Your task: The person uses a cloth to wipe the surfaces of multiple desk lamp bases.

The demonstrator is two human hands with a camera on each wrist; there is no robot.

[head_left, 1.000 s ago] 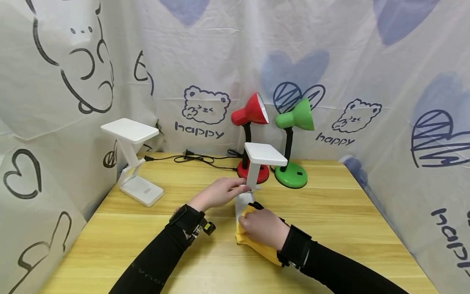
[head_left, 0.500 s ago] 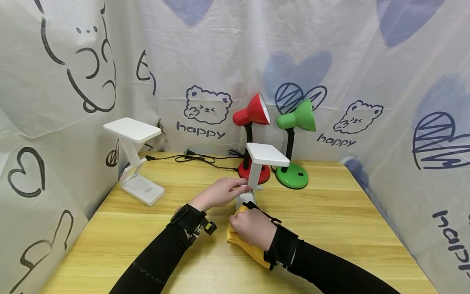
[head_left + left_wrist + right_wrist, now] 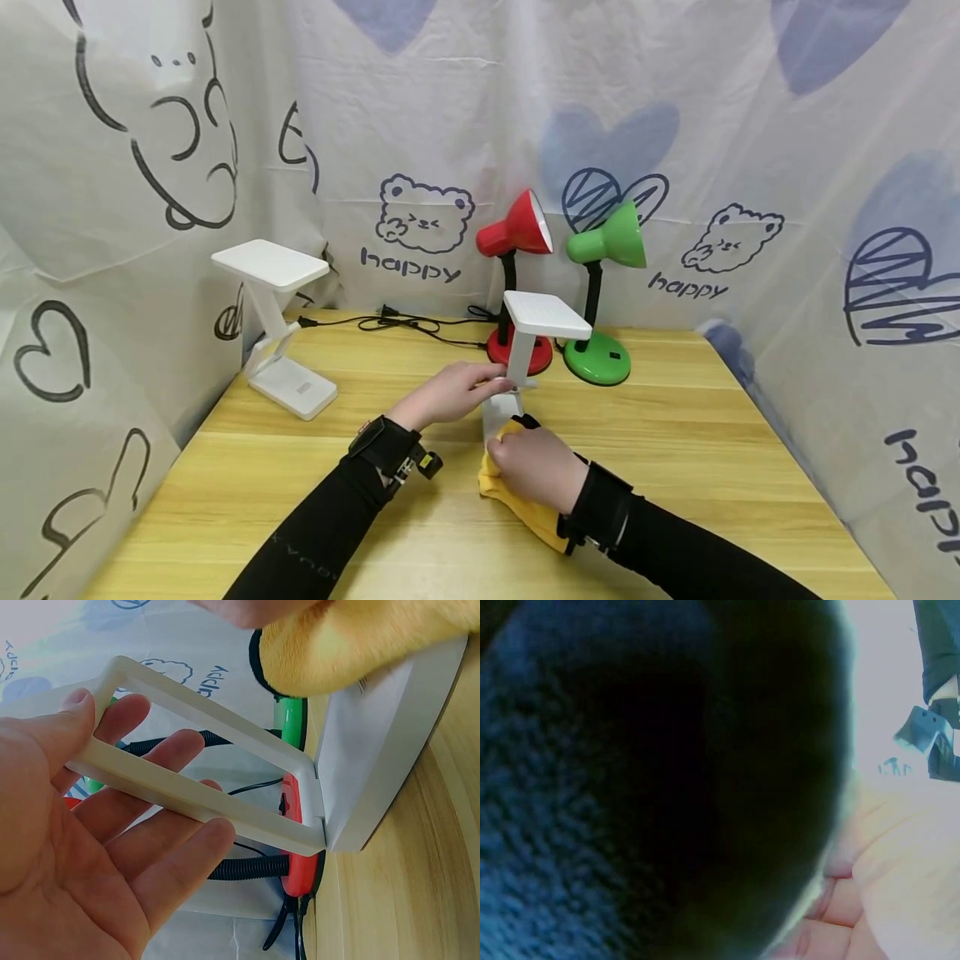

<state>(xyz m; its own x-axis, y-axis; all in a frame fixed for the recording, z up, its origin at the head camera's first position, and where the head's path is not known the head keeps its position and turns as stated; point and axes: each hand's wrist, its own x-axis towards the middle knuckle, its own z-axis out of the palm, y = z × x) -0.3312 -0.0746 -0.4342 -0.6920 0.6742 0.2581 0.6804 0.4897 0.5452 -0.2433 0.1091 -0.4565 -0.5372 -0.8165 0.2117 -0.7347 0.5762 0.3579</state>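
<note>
In the head view a white folding desk lamp (image 3: 546, 315) stands upright at the middle of the table. My left hand (image 3: 450, 392) holds it by the stem, and in the left wrist view the thumb and fingers lie around the open stem frame (image 3: 180, 791). My right hand (image 3: 536, 468) grips a bunched yellow cloth (image 3: 525, 518) with black edging on the lamp's flat base (image 3: 501, 408). Part of that base is hidden under hand and cloth. Close to the right wrist camera, the dark side of the cloth (image 3: 562, 847) blocks most of the view.
Behind the held lamp stand a red desk lamp (image 3: 517, 233) and a green desk lamp (image 3: 609, 237). Another white folding lamp (image 3: 270, 265) is at the left edge of the wooden table (image 3: 675, 433). Black cords (image 3: 405, 322) lie along the back, before a printed curtain (image 3: 420, 100).
My right hand slid the yellow cloth left along the lamp base, then back to the right. The left hand keeps its place on the stem.
</note>
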